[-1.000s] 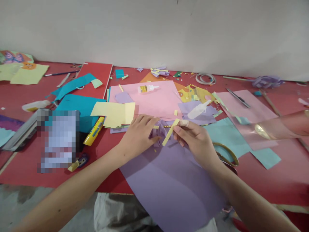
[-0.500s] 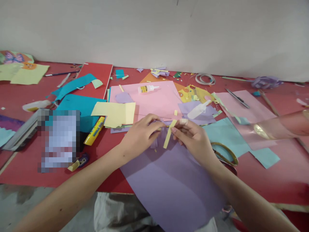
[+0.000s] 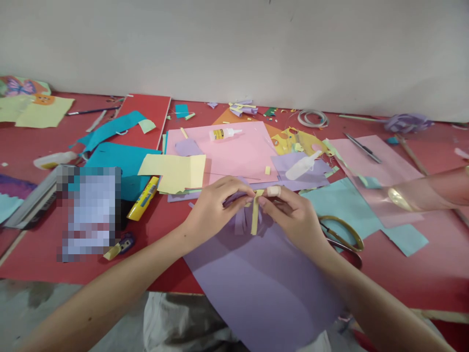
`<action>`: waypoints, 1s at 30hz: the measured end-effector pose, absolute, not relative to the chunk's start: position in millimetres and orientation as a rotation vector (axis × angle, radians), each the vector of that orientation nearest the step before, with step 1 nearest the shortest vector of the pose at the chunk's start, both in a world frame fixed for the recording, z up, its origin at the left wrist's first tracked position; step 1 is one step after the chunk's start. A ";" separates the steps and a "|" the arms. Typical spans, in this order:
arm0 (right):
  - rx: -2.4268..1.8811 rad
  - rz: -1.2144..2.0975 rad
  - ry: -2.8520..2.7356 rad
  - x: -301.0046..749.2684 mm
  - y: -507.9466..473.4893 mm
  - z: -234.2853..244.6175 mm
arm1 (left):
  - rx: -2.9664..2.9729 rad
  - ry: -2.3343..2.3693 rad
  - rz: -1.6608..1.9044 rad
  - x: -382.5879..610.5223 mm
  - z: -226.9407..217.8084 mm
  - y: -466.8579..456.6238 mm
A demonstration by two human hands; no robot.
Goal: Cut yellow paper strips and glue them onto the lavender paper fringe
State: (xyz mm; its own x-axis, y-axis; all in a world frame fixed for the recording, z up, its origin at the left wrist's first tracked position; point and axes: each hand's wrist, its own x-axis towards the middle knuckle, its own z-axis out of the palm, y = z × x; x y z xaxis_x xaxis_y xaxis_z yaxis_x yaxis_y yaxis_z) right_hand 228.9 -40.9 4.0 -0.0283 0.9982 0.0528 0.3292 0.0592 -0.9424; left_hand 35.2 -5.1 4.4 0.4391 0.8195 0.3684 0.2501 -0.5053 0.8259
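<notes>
Glue bottle with yellow label (image 3: 220,134) on its side on a pink sheet (image 3: 238,166); white squeeze bottle (image 3: 302,166) lying on purple paper, contents unclear. Yellow paper strip (image 3: 255,220), slanted half a second ago, now hangs near-vertical between the hands, pinched by right hand (image 3: 291,208) thumb and forefinger. Left hand (image 3: 220,200) fingers curl over purple paper fringe (image 3: 240,225), hiding part; can't tell their grip. Scissors (image 3: 358,235) beside right wrist.

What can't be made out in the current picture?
In the head view:
Pale yellow strip: any join to the purple strips is hidden by the left hand and right hand.
Scissors-like handles: the rest hides behind the right forearm.
Pixelated patch: detail masked.
Other person's arm: cut off by the right edge.
Glue bottle: label print too small.
</notes>
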 end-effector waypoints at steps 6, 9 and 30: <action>-1.413 0.974 -1.528 227.5 -42.4 2.6 | 1.994 0.900 1.068 35.9 3.2 -5.9; -1.394 0.959 -1.518 226.1 -43.6 2.3 | 1.978 0.905 1.088 35.9 2.0 -6.5; -1.400 0.701 -1.622 221.3 -47.7 1.9 | 1.974 0.933 1.135 39.1 2.2 -10.6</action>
